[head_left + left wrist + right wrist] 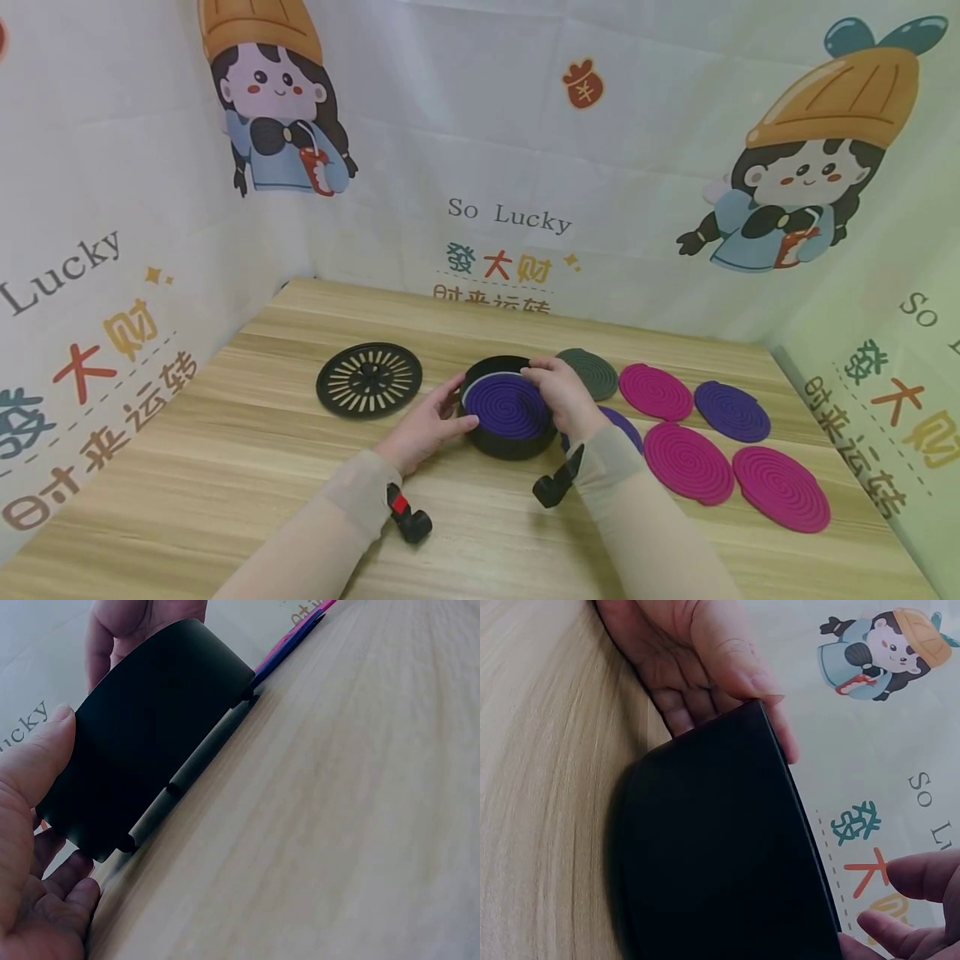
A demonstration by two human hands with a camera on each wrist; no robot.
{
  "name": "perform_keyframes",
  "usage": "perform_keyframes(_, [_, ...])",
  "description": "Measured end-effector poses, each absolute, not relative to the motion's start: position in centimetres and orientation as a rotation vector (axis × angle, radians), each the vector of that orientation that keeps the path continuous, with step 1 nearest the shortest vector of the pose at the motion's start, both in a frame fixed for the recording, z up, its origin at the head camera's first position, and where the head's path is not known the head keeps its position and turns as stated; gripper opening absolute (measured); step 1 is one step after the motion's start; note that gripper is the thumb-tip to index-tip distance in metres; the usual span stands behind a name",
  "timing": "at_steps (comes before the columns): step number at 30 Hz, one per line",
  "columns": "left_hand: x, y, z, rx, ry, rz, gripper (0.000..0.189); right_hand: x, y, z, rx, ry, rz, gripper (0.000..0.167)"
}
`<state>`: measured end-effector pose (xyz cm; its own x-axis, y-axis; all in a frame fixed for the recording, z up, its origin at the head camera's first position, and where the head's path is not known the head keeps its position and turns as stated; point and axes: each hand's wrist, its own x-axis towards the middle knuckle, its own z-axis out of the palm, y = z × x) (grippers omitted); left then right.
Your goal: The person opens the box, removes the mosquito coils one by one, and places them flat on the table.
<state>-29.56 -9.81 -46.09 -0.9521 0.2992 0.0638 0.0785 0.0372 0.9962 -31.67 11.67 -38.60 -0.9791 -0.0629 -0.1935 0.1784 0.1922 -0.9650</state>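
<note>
A round black mosquito coil holder [506,447] stands on the wooden table, with a purple mosquito coil [504,404] lying inside it and a pale rim showing along the coil's far edge. My left hand [431,425] holds the holder's left side. In the left wrist view its thumb [56,750] lies against the black wall, with the other fingers curled near the base. Over the right rim is my right hand [566,396]. Its fingers [922,874] are loosely extended and spread at the holder's top edge in the right wrist view.
A slotted black lid [369,381] lies left. To the right are a green coil [588,373], pink coils [656,392] and a purple coil [732,412]; another purple coil [621,423] is partly hidden by the right wrist. A printed cloth [495,150] hangs behind the table.
</note>
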Motion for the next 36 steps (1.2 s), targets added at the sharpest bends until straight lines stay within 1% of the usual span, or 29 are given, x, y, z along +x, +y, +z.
perform_keyframes(22, [-29.70, -9.99, -46.15, 0.412, 2.159, 2.011, 0.084, -31.98, 11.59, -37.95, 0.188, 2.291, -1.887, 0.041])
perform_keyframes(29, [-29.76, -9.98, -46.30, 0.400, 2.173, 2.010, 0.084, -32.05, 11.57, -37.83, 0.170, 2.310, -1.866, 0.040])
perform_keyframes(36, [-29.72, -9.94, -46.30, 0.398, 2.174, 2.010, 0.084, -32.14, 11.51, -37.87, 0.162, 2.256, -1.948, 0.045])
